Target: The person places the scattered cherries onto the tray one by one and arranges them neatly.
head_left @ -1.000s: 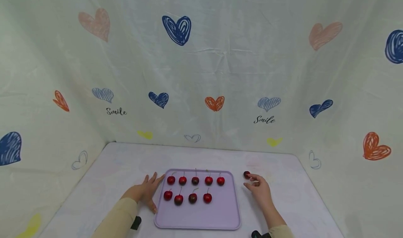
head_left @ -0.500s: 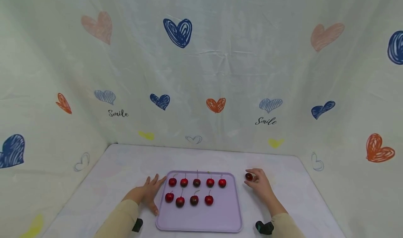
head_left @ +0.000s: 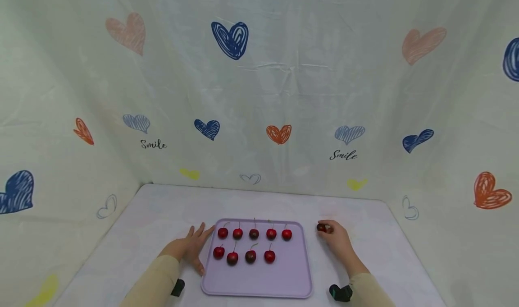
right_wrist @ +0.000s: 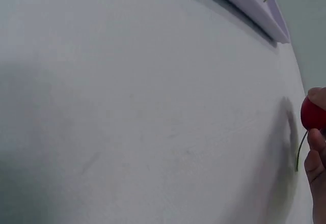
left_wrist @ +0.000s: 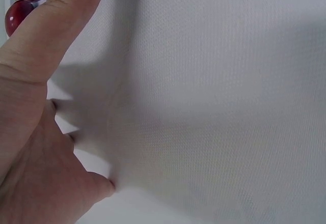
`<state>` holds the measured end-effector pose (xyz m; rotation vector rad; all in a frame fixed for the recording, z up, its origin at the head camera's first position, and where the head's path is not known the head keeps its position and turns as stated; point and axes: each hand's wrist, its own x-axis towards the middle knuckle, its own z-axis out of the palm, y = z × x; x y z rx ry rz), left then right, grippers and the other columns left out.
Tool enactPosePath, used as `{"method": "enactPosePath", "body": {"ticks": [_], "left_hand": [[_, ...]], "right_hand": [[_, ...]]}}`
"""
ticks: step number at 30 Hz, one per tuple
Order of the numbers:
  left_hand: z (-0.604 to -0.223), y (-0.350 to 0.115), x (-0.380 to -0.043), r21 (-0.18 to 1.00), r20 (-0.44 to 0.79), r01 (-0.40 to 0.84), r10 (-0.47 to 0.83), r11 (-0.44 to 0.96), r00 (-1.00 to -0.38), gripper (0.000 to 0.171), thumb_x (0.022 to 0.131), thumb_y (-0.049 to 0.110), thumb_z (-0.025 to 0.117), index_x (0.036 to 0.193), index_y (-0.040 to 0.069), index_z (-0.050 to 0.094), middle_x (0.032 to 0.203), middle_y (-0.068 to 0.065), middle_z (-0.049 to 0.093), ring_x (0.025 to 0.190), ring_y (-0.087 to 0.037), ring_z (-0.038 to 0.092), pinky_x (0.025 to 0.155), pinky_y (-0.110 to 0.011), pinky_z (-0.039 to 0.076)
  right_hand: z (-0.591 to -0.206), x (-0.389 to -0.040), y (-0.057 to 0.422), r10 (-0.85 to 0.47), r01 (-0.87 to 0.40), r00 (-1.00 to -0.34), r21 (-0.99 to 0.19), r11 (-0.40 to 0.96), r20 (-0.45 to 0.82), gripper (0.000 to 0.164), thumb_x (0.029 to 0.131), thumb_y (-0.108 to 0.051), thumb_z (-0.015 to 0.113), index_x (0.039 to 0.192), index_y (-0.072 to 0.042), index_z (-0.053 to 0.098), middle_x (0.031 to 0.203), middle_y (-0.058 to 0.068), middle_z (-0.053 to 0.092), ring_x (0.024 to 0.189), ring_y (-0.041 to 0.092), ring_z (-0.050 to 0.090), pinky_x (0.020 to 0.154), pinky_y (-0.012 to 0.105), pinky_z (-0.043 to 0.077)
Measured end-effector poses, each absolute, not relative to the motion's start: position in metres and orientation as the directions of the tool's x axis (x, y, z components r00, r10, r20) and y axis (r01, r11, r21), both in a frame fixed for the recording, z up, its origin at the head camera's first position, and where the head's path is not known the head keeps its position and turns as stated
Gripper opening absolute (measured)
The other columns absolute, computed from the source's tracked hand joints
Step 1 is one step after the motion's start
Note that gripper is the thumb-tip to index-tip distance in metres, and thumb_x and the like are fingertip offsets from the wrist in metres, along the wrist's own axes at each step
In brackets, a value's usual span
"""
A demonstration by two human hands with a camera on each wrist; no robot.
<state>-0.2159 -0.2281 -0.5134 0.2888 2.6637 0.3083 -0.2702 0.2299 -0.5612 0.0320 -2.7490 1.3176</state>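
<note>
A lilac tray [head_left: 284, 280] holds several red cherries [head_left: 269, 256] with stems, set in two rows, the back row longer than the front one. My left hand [head_left: 193, 247] lies at the tray's left edge, fingers spread and straight, thumb and fingertips right at the rim. To the right of the tray, my right hand [head_left: 337, 238] pinches a dark red cherry [head_left: 321, 227] between thumb and fingertips. In the right wrist view that cherry [right_wrist: 311, 114] shows its thin stem hanging down, with its shadow on the table beside it.
The white table [head_left: 170, 208] runs back to a curtain [head_left: 300, 95] printed with hearts and "Smile". Dark wrist straps [head_left: 340, 293] show at both sleeves. The tray's right part and front strip are bare.
My right hand first reached toward the cherry lying on the table, then took it between thumb and fingers. The left hand has stayed at the tray. The head view has shifted slightly.
</note>
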Motion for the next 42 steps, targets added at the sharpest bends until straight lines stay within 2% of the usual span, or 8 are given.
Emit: {"method": "enactPosePath", "body": {"ticks": [5,11,17,23,28,34,37,42], "left_hand": [[-0.516,-0.231,-0.216,0.282,-0.402,0.160,0.268,0.946,-0.876,0.125,0.055,0.040,0.094,0.151,0.002,0.023,0.152,-0.036,0.018,0.134,-0.064,0.013,0.098,-0.076,0.025],[-0.516,-0.230,-0.218,0.270,-0.408,0.160,0.263,0.950,-0.874,0.124,0.056,0.040,0.094,0.151,0.002,0.023,0.152,-0.035,0.018,0.134,-0.064,0.013,0.098,-0.075,0.025],[-0.512,-0.228,-0.217,0.266,-0.404,0.168,0.268,0.949,-0.874,0.123,0.056,0.040,0.094,0.150,0.002,0.023,0.152,-0.036,0.018,0.133,-0.065,0.014,0.099,-0.074,0.026],[-0.510,-0.227,-0.216,0.269,-0.398,0.168,0.268,0.948,-0.877,0.123,0.056,0.039,0.094,0.150,0.003,0.024,0.152,-0.035,0.019,0.134,-0.064,0.014,0.098,-0.075,0.027],[-0.512,-0.228,-0.216,0.263,-0.395,0.163,0.261,0.951,-0.881,0.123,0.055,0.040,0.094,0.150,0.003,0.025,0.152,-0.034,0.019,0.134,-0.063,0.014,0.098,-0.074,0.027],[-0.513,-0.228,-0.216,0.257,-0.396,0.161,0.256,0.953,-0.882,0.123,0.056,0.040,0.094,0.151,0.003,0.024,0.153,-0.034,0.019,0.134,-0.063,0.014,0.099,-0.073,0.027],[-0.513,-0.228,-0.215,0.258,-0.395,0.161,0.256,0.953,-0.882,0.123,0.056,0.039,0.095,0.150,0.003,0.025,0.152,-0.034,0.019,0.134,-0.063,0.014,0.099,-0.074,0.027],[-0.514,-0.228,-0.215,0.261,-0.394,0.162,0.258,0.952,-0.882,0.123,0.056,0.040,0.094,0.150,0.003,0.024,0.153,-0.034,0.019,0.134,-0.063,0.014,0.099,-0.074,0.027]], "right_hand": [[-0.551,-0.256,0.222,0.018,-0.100,-0.991,-0.816,0.569,0.134,0.030,0.082,-0.003,0.076,0.112,-0.002,0.069,0.092,0.008,0.064,0.078,0.017,0.057,0.059,0.026,0.049],[-0.543,-0.241,0.212,0.017,-0.137,-0.986,-0.853,0.503,0.168,0.031,0.081,-0.001,0.076,0.111,-0.006,0.068,0.095,0.006,0.066,0.082,0.016,0.061,0.069,0.025,0.052],[-0.539,-0.230,0.200,-0.038,-0.283,-0.957,-0.892,0.352,0.288,0.034,0.078,0.012,0.074,0.110,0.002,0.066,0.099,0.012,0.066,0.084,0.019,0.065,0.072,0.024,0.055],[-0.538,-0.221,0.189,-0.079,-0.360,-0.932,-0.879,0.313,0.354,0.038,0.075,0.017,0.073,0.111,0.003,0.067,0.104,0.014,0.061,0.083,0.020,0.064,0.075,0.026,0.056],[-0.536,-0.216,0.181,-0.080,-0.314,-0.950,-0.909,0.273,0.303,0.037,0.076,0.018,0.072,0.110,0.004,0.068,0.105,0.011,0.059,0.089,0.016,0.063,0.080,0.025,0.055],[-0.535,-0.210,0.171,-0.062,-0.203,-0.979,-0.944,0.260,0.194,0.035,0.076,0.016,0.073,0.108,0.002,0.071,0.108,0.010,0.057,0.098,0.022,0.060,0.086,0.025,0.053],[-0.537,-0.207,0.167,-0.053,-0.154,-0.988,-0.954,0.256,0.145,0.034,0.075,0.013,0.075,0.106,-0.002,0.072,0.108,0.007,0.058,0.099,0.020,0.060,0.085,0.024,0.053],[-0.541,-0.202,0.160,-0.074,-0.165,-0.986,-0.944,0.285,0.150,0.032,0.073,0.009,0.080,0.100,-0.006,0.073,0.104,0.005,0.060,0.090,0.016,0.061,0.075,0.024,0.054]]}}
